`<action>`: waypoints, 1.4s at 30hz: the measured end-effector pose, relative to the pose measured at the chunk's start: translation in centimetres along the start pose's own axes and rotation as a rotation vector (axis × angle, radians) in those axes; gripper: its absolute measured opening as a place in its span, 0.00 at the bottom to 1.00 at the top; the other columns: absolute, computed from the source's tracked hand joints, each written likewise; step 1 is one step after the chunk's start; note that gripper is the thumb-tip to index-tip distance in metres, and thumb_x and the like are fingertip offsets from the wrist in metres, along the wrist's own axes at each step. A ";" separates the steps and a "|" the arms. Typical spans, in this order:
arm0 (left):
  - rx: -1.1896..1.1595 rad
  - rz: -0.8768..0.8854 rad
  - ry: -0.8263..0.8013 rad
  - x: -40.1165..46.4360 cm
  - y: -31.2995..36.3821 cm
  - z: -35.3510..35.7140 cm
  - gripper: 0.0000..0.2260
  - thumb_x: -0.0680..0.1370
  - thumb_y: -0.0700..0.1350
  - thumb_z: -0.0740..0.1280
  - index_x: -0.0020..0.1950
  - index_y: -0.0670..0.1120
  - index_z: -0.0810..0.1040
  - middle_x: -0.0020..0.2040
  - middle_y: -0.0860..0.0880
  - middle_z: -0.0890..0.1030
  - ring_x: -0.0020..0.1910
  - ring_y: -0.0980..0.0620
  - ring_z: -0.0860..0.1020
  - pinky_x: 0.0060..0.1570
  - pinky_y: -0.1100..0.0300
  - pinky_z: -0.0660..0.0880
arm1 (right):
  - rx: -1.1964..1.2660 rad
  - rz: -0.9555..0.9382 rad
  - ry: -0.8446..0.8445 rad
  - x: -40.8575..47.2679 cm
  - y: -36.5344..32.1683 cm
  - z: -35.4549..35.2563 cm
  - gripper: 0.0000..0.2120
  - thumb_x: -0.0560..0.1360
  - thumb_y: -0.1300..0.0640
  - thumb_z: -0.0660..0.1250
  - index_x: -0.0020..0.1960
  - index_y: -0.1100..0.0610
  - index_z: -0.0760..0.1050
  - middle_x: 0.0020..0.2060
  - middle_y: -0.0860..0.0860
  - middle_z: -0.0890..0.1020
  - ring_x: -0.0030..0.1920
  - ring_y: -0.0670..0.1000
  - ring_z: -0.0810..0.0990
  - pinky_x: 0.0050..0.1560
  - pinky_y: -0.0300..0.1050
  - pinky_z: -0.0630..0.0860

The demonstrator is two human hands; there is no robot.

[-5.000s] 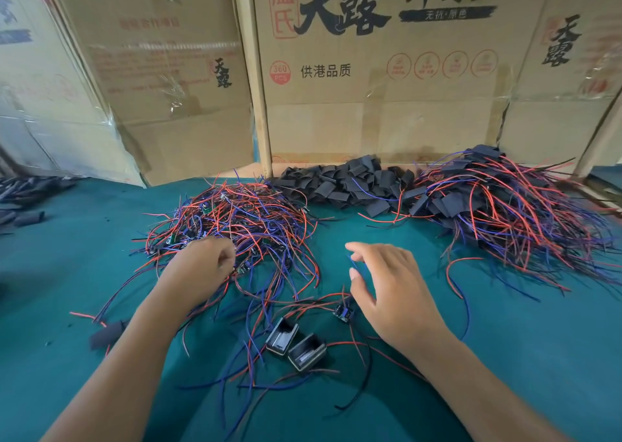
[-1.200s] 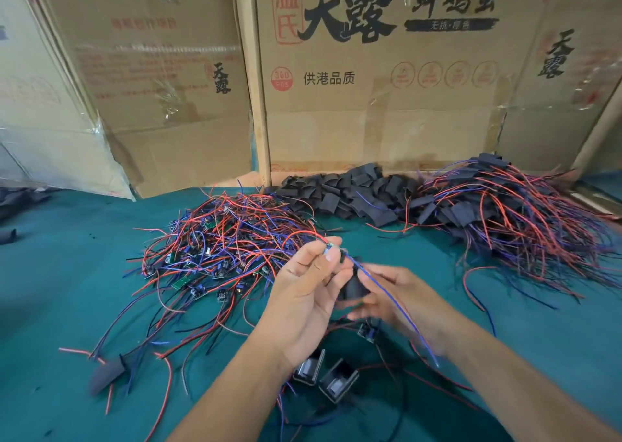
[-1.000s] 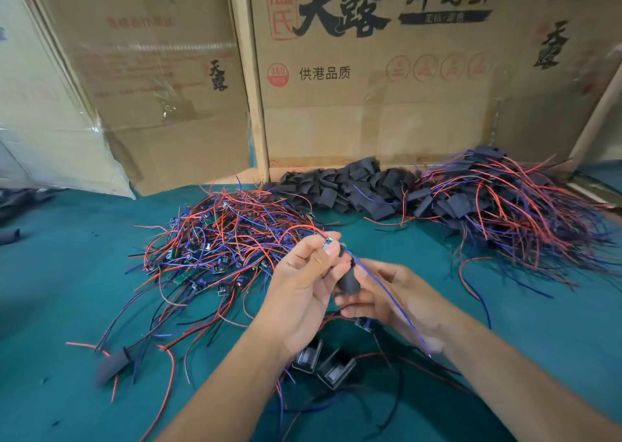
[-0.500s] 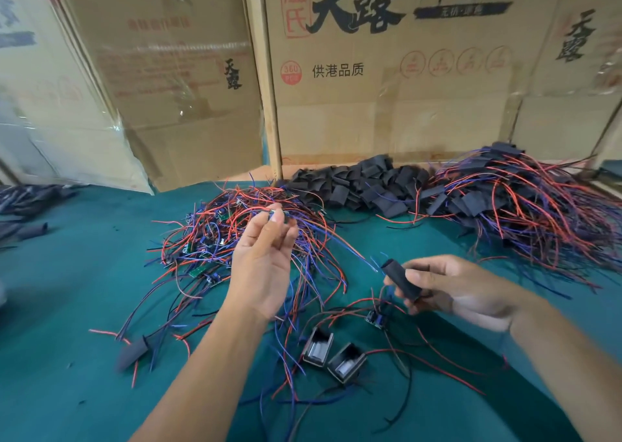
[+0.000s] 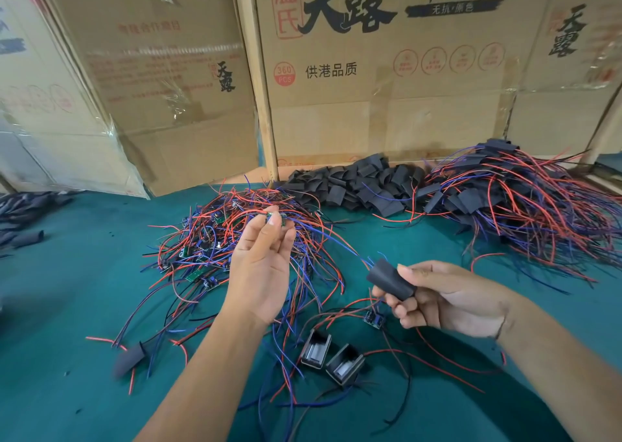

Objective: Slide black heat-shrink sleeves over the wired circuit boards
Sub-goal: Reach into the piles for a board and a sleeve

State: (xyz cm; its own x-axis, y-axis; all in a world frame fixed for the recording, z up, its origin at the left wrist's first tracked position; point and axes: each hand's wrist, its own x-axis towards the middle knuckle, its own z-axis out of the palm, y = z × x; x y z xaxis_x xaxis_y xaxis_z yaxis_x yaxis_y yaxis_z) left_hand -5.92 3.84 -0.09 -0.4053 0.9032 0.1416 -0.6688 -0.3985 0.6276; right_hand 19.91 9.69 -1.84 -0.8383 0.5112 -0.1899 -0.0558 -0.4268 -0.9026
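Observation:
My left hand [image 5: 261, 266] is raised over the table and pinches a small green circuit board [image 5: 282, 220] at its fingertips. The board's blue and red wires run down to the right. My right hand [image 5: 447, 298] grips a black heat-shrink sleeve [image 5: 390, 278], its open end facing the wire tips. A tangled pile of wired boards [image 5: 215, 239] lies behind my left hand. Loose black sleeves [image 5: 360, 186] are heaped at the back, and sleeved boards [image 5: 511, 199] are piled at the back right.
Green cloth [image 5: 67, 307] covers the table. Two small black housings [image 5: 331, 357] and a bare board [image 5: 373, 319] lie near my wrists. A lone sleeve [image 5: 129, 359] sits front left, more sleeves [image 5: 23, 212] far left. Cardboard boxes [image 5: 387, 88] wall off the back.
My hands, close together a second ago, have drawn apart. The left hand lifted the board up and left; the right hand carried the sleeve down the wires to the right.

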 end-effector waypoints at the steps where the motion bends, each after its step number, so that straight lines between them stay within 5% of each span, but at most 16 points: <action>1: 0.000 0.001 -0.001 0.0 0.0 0.0 0.04 0.72 0.39 0.70 0.43 0.48 0.80 0.45 0.52 0.84 0.42 0.54 0.83 0.45 0.63 0.79 | 0.005 0.011 0.009 0.1 0.1 0.1 0.22 0.76 0.51 0.68 0.58 0.69 0.78 0.41 0.58 0.80 0.37 0.51 0.80 0.41 0.45 0.80; 6: -0.012 0.004 -0.015 0.1 -0.1 -0.2 0.05 0.72 0.39 0.70 0.41 0.49 0.83 0.45 0.52 0.85 0.43 0.53 0.83 0.45 0.63 0.79 | 0.058 0.038 0.040 0.5 0.3 0.3 0.19 0.79 0.53 0.62 0.57 0.69 0.79 0.39 0.56 0.80 0.37 0.49 0.80 0.41 0.43 0.80; 31: -0.021 0.028 -0.009 0.5 0.4 -0.6 0.05 0.74 0.43 0.70 0.49 0.47 0.78 0.38 0.53 0.77 0.44 0.55 0.81 0.49 0.65 0.78 | 0.095 -0.021 -0.161 0.5 1.1 0.4 0.24 0.75 0.53 0.72 0.63 0.69 0.75 0.51 0.60 0.80 0.49 0.55 0.81 0.55 0.49 0.78; 42: -0.034 0.008 -0.013 0.3 0.1 -0.4 0.04 0.74 0.42 0.70 0.48 0.47 0.80 0.43 0.52 0.80 0.44 0.55 0.81 0.48 0.65 0.78 | 0.123 -0.057 -0.252 0.7 1.3 0.5 0.21 0.81 0.55 0.63 0.68 0.69 0.70 0.55 0.61 0.78 0.54 0.56 0.80 0.60 0.51 0.76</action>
State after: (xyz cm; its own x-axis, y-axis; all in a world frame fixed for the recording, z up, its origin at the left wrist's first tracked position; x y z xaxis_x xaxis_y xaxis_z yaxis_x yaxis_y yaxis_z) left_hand -6.38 3.96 -0.28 -0.4028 0.9018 0.1563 -0.6867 -0.4107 0.5998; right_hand 18.97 9.11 -2.93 -0.9394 0.3420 -0.0245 -0.1591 -0.4980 -0.8524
